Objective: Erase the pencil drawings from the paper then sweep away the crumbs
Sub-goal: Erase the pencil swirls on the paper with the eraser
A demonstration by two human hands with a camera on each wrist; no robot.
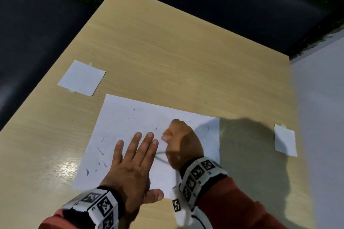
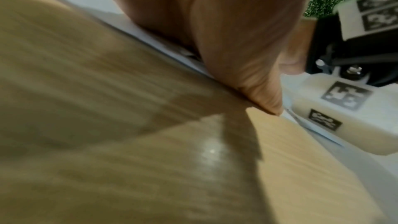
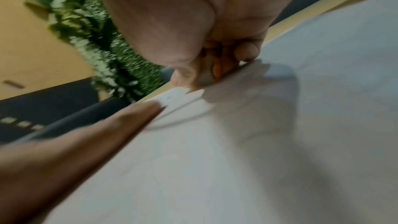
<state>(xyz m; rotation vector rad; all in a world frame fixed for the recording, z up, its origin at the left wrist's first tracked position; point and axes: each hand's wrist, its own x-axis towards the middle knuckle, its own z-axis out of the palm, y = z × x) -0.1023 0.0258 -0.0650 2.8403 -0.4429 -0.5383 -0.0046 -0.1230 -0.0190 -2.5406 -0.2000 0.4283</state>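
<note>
A white sheet of paper point(image 1: 130, 122) lies on the wooden table point(image 1: 167, 52), with faint pencil marks and dark eraser crumbs point(image 1: 100, 150) scattered over its left part. My left hand point(image 1: 134, 158) lies flat on the sheet, fingers straight, pressing it down. My right hand point(image 1: 178, 135) pinches a small orange eraser point(image 1: 168, 132) and holds it against the paper near the middle. In the right wrist view the orange eraser point(image 3: 216, 71) shows between thumb and fingers, touching the sheet point(image 3: 280, 125). The left wrist view shows my palm point(image 2: 215, 31) on the paper's edge.
A small white card point(image 1: 81, 78) lies taped at the table's left. Another small card point(image 1: 284, 140) sits near the right edge. A pale wall point(image 1: 320, 117) borders the table on the right. Dark seating point(image 1: 37, 24) surrounds the far sides.
</note>
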